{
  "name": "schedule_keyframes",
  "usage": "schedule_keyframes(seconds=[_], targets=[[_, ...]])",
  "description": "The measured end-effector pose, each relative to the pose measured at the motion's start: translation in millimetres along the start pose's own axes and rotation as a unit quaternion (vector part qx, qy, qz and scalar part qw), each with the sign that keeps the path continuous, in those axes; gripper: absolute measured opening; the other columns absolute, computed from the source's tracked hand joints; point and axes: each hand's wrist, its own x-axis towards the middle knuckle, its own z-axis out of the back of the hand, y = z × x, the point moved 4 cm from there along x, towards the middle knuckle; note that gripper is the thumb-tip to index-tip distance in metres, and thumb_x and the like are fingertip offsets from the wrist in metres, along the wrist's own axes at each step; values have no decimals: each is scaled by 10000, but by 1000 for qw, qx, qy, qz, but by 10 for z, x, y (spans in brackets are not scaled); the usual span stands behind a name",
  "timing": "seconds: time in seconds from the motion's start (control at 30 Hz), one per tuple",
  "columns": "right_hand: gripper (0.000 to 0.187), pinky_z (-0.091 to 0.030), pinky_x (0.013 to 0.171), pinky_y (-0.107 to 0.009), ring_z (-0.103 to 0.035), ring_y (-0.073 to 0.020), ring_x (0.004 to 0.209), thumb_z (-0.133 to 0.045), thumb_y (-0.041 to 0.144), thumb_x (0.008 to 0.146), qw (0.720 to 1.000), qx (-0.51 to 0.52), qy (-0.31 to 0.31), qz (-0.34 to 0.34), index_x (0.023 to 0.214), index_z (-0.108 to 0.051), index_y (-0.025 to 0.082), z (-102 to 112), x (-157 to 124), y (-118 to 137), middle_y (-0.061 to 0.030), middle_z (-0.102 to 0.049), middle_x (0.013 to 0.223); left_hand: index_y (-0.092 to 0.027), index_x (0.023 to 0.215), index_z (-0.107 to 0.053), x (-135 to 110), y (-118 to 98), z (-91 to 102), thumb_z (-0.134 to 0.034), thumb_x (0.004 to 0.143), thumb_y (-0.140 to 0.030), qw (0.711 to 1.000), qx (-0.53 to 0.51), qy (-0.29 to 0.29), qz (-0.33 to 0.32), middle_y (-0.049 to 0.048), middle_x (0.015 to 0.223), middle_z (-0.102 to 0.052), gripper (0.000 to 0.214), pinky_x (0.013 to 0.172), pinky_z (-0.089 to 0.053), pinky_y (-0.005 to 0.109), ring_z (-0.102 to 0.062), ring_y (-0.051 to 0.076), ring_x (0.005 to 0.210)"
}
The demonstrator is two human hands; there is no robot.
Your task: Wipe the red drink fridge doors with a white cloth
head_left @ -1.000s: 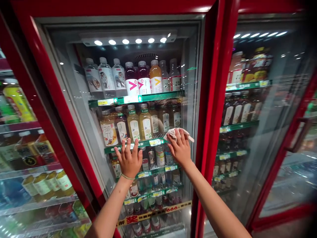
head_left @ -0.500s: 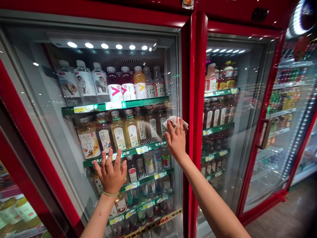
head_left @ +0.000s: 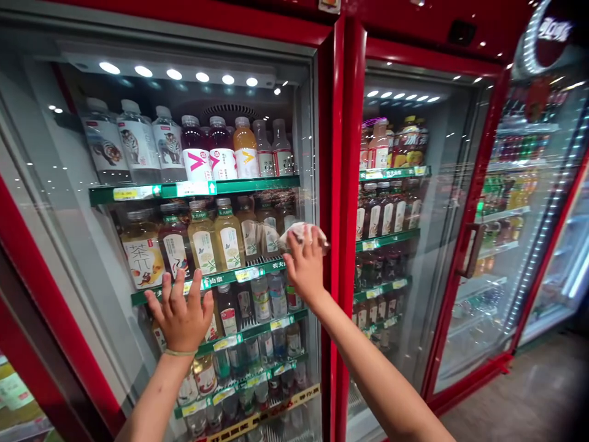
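My right hand (head_left: 304,267) presses a crumpled whitish cloth (head_left: 301,233) against the glass door (head_left: 307,153) near its right edge. The fingers lie over the cloth, and part of it shows beyond the fingertips. To the left and lower, my left hand (head_left: 181,313) rests on or just before the same glass with its fingers spread and nothing in it. A thin band (head_left: 179,353) circles the left wrist. Behind the glass, tea bottles (head_left: 230,236) stand on a green-edged shelf (head_left: 257,270); the left hand hides some of the bottles lower down.
The door sits in a red frame (head_left: 338,184). On the right stands another glass-door cooler with a handle (head_left: 472,252) and several shelves of drinks. Farther right are more lit coolers above a greyish floor (head_left: 501,411). Part of another cooler shows at lower left.
The whole view has shifted, so the coolers and both hands appear farther left. Against the glass, my right hand and the cloth sit slightly lower; my left hand has stayed in about the same place.
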Motion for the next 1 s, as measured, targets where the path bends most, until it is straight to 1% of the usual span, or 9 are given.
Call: schedule_keyframes(seconds=[0.17, 0.27, 0.4, 0.5, 0.6, 0.7, 0.8, 0.87, 1.0], targets=[[560, -372, 1209, -491, -93, -297, 1621, -491, 455, 1044, 981, -2, 60, 185, 1593, -392, 399, -19, 95, 330, 4, -258, 1724, -277, 1588, -392, -4, 18, 1, -686, 915, -308, 1000, -7, -9, -9, 199, 1548, -500, 734, 1278, -180, 638, -332, 365, 1546], [536, -348, 1226, -506, -124, -289, 1618, -460, 410, 1059, 994, -21, 26, 106, 1591, -404, 374, 25, 208, 142, -13, -277, 1718, -275, 1584, -400, -7, 26, -6, -688, 914, -309, 1000, -8, -11, -11, 198, 1549, -499, 730, 1281, -177, 628, -335, 359, 1546], [558, -376, 1209, -521, -181, -327, 1603, -484, 360, 1041, 999, -36, -27, -23, 1593, -426, 293, -32, -174, 54, -95, -315, 1700, -286, 1588, -391, -2, 19, -8, -690, 909, -307, 1000, -9, -14, -1, 194, 1539, -507, 742, 1274, -177, 647, -340, 368, 1542], [564, -440, 1153, -498, -241, -354, 1584, -523, 441, 1015, 996, -20, -6, 87, 1570, -458, 360, -123, -438, 311, -47, -374, 1676, -289, 1586, -394, 1, 9, -9, -689, 910, -312, 1000, -10, -9, 0, 192, 1529, -518, 738, 1266, -194, 655, -352, 375, 1535], [572, -450, 1141, -457, -230, -321, 1591, -519, 444, 1025, 985, 1, 31, 170, 1584, -412, 397, -157, -419, 393, -2, -342, 1692, -311, 1575, -410, -5, 22, -9, -681, 917, -327, 1000, -20, -2, 15, 176, 1530, -522, 712, 1258, -204, 660, -364, 379, 1528], [646, -398, 1183, -541, -183, -334, 1602, -485, 354, 1043, 998, -1, -3, 63, 1644, -251, 383, -155, -363, 205, -39, -223, 1733, -335, 1557, -438, -23, 42, -12, -680, 920, -346, 999, -37, 6, 33, 152, 1534, -522, 683, 1259, -196, 656, -372, 377, 1523], [722, -412, 1162, -620, -176, -374, 1596, -445, 331, 1047, 997, -12, -53, -60, 1669, -81, 370, -162, -537, 159, -71, -145, 1747, -339, 1547, -455, -36, 49, -17, -681, 920, -349, 997, -58, 10, 43, 139, 1544, -516, 667, 1267, -169, 658, -366, 376, 1525], [703, -454, 1128, -624, -229, -397, 1579, -444, 400, 1042, 998, -24, -48, -33, 1671, -130, 371, -173, -646, 311, -74, -255, 1721, -334, 1553, -446, -33, 40, -15, -680, 922, -343, 998, -57, 10, 37, 138, 1550, -511, 673, 1273, -161, 651, -361, 371, 1528], [554, -456, 1151, -512, -329, -360, 1550, -479, 442, 1034, 993, -31, 34, 112, 1583, -412, 416, -171, -578, 503, -11, -419, 1655, -290, 1576, -414, -6, 4, 8, -684, 920, -332, 1000, -16, -1, 9, 163, 1546, -514, 710, 1282, -177, 621, -355, 358, 1534]])
